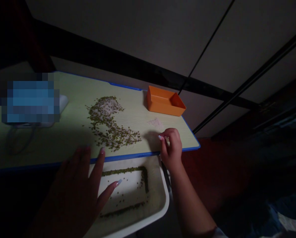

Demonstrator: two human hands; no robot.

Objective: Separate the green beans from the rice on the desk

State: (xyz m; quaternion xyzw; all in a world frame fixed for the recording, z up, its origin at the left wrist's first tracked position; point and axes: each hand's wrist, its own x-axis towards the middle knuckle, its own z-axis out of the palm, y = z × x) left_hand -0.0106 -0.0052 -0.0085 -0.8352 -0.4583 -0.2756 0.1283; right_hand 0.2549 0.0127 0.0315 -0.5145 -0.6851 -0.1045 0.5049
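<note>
On the pale, blue-edged table (73, 86) lies a spread of green beans (119, 135) mixed with white grains that look like rice. A small separate heap of white grains (155, 123) is to its right. My right hand (172, 145) is just in front of that heap, fingers pinched together; anything between them is too small to make out. With fingers spread, my left hand (88, 178) reaches over the table's near edge, short of the beans. Below it, partly hidden, a white basin (164, 198) holds green beans along its inner edges.
An orange box (166, 107) stands at the table's back right. A device with a blurred-out screen (30, 102) is at the left, with a cable beside it. Cabinet panels (138, 33) rise behind the table, and reddish floor (202, 165) shows at right.
</note>
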